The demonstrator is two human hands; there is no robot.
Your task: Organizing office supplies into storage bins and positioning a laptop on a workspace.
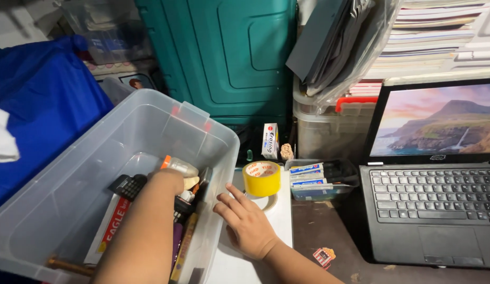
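1. The left hand (pixel 174 181), deep in the clear storage bin (pixel 61 205) at lower left, is closed round a small clear bottle (pixel 179 166) (orange cap); lift it straight up to clear the calculator (pixel 127 186).
2. The right hand (pixel 245 223), fingers spread and empty, rests flat beside the bin's wall, near the yellow tape roll (pixel 261 178).
3. Open room lies only at lower centre; the laptop (pixel 432 210) crowds the right.

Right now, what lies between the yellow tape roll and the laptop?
A small tray of boxed items lies between the tape roll and the laptop, seen in the head view.
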